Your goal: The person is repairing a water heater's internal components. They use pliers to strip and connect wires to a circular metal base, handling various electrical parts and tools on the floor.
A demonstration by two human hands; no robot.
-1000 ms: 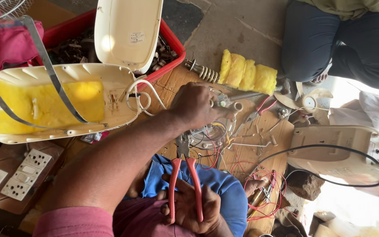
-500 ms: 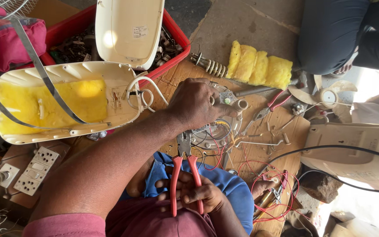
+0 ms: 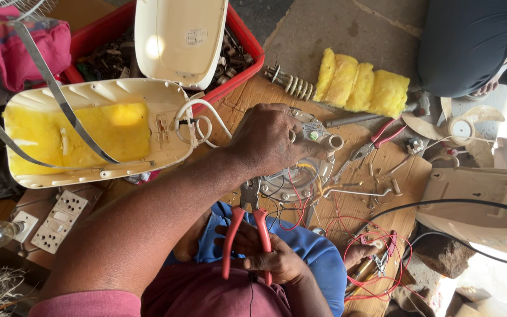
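Here my left hand (image 3: 268, 141) is curled shut over the round metal heating unit (image 3: 300, 170), which sits on the cardboard-covered board (image 3: 403, 170) among red wires (image 3: 377, 246), while my right hand (image 3: 265, 252) is closed round the red-handled pliers (image 3: 246, 226), their nose at the unit's edge. Around me lie an opened cream casing (image 3: 89, 135) with yellow padding, a red crate (image 3: 247, 35) and yellow foam (image 3: 362, 85) on stone floor. My left forearm reaches diagonally forward; my right hand stays near my lap.
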